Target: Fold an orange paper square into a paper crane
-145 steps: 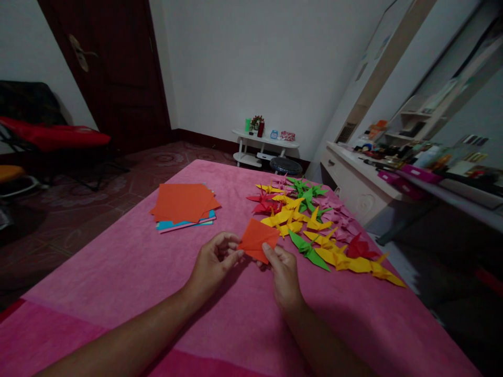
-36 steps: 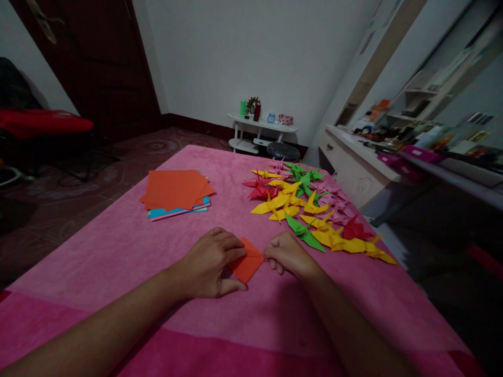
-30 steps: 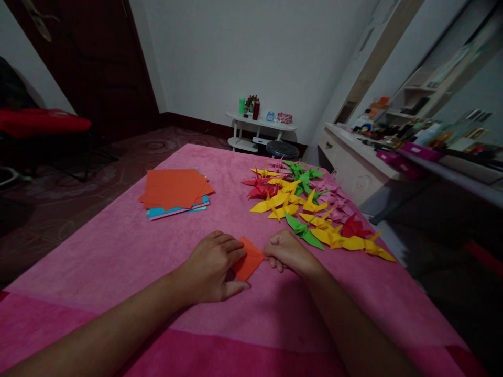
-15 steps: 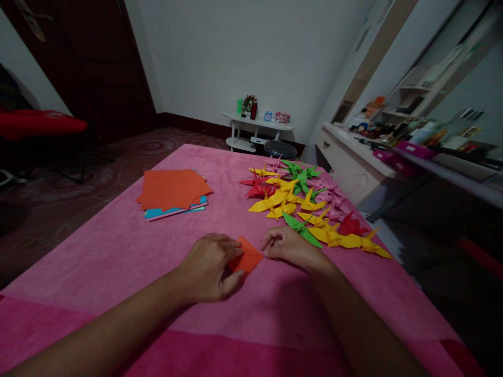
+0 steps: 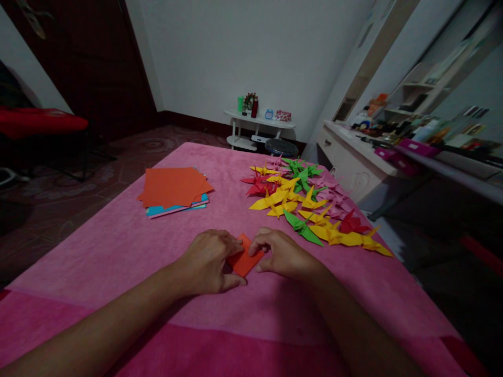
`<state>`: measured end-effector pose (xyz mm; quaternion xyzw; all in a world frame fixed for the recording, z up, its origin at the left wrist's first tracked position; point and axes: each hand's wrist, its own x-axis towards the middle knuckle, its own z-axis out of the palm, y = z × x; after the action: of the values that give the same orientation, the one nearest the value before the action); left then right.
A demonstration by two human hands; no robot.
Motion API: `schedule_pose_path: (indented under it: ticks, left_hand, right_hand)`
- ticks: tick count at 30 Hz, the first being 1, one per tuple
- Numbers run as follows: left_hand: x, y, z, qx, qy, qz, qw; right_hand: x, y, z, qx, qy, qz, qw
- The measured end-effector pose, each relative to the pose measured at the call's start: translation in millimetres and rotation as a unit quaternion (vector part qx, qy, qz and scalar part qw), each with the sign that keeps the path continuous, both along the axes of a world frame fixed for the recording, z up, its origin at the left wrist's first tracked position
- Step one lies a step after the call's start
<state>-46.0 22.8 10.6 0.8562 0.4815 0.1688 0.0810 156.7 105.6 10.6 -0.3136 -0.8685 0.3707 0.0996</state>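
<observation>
left hand (image 5: 208,262) and right hand (image 5: 283,256) pinch folded orange paper (image 5: 244,260) on fuzzy pink cloth (image 5: 118,251).

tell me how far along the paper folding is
Done: many folded cranes lie on the right. In hand: the left hand presses a folded orange sheet on the pink cloth, the right hand pinching its edge. To go: a stack of flat sheets.

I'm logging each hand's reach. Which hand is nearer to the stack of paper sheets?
Left. The left hand holds the folded orange paper, nearer the viewer than the stack of paper sheets; the right hand holds its other edge, farther right, beside the paper cranes.
</observation>
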Motion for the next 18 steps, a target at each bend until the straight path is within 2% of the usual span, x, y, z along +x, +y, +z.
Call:
schedule_pose_path:
  ticks: [18]
  left_hand:
    - [1.1, -1.5, 4.7, -0.023, 0.0, 0.013, 1.0]
  right_hand:
    - [-4.2, -1.9, -3.5, 0.001, 0.008, -0.002, 1.0]
